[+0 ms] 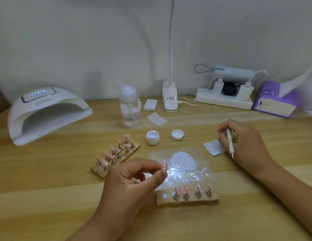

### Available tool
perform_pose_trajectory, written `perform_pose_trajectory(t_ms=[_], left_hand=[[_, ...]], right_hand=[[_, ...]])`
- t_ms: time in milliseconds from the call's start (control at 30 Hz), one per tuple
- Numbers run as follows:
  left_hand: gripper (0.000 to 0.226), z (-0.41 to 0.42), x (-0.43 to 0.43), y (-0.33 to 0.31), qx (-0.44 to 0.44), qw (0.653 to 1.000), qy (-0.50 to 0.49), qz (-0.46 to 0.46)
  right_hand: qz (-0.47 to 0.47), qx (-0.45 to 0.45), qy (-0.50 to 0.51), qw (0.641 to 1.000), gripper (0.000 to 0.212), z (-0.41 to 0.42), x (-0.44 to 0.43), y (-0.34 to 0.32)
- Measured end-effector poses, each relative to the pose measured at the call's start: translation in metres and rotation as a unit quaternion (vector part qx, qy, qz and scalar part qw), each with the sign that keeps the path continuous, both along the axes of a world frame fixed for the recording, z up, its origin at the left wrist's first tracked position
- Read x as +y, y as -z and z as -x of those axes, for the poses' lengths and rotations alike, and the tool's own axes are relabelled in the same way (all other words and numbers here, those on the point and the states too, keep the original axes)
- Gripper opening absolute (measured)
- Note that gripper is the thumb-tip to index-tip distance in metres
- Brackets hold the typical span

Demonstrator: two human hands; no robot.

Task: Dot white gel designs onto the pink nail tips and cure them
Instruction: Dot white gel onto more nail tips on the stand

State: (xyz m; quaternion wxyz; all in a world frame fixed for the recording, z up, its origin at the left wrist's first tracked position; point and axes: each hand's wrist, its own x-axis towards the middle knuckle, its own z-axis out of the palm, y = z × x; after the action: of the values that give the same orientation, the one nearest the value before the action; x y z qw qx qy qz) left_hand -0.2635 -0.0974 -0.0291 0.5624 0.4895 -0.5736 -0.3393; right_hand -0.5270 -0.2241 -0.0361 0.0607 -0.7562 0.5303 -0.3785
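Note:
My left hand [132, 178] pinches a pink nail tip [164, 167] with white dots, held up over the table. My right hand [242, 141] grips a white dotting pen [229, 141], tip pointing down, and presses on a small white wipe [214, 147]. A wooden holder [187, 200] in front carries several dotted pink tips, with one free slot at its left end. A second holder [115, 153] at left centre carries several plain pink tips. White gel is spread on a clear sheet [182, 161]. The open gel jar [152, 137] and its lid [177, 134] stand behind it.
The white curing lamp [45, 112] stands at the back left, its opening facing me. A clear pump bottle [130, 106], white pads [156, 119], a clip lamp base [170, 100], a power strip [223, 100] and a purple box [275, 101] line the back of the wooden table [64, 197].

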Motion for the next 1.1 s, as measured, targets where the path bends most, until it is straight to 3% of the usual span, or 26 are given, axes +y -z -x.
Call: perform_pose_trajectory(t_ms=[567, 967, 1100], left_hand=[[0.02, 0.0001, -0.0012, -0.001, 0.003, 0.999, 0.037, -0.034], [0.02, 0.001, -0.0004, 0.0005, 0.026, 0.997, 0.056, -0.05], [0.02, 0.0002, -0.0001, -0.0003, 0.003, 0.998, 0.056, -0.032]], right_hand=[[0.017, 0.02, -0.002, 1.0, 0.022, 0.0011, -0.0019, 0.0015], [0.016, 0.071, -0.049, 0.996, 0.009, -0.0016, -0.0026, 0.0013], [0.066, 0.067, -0.054, 0.994, 0.028, -0.0031, -0.0022, 0.0018]])
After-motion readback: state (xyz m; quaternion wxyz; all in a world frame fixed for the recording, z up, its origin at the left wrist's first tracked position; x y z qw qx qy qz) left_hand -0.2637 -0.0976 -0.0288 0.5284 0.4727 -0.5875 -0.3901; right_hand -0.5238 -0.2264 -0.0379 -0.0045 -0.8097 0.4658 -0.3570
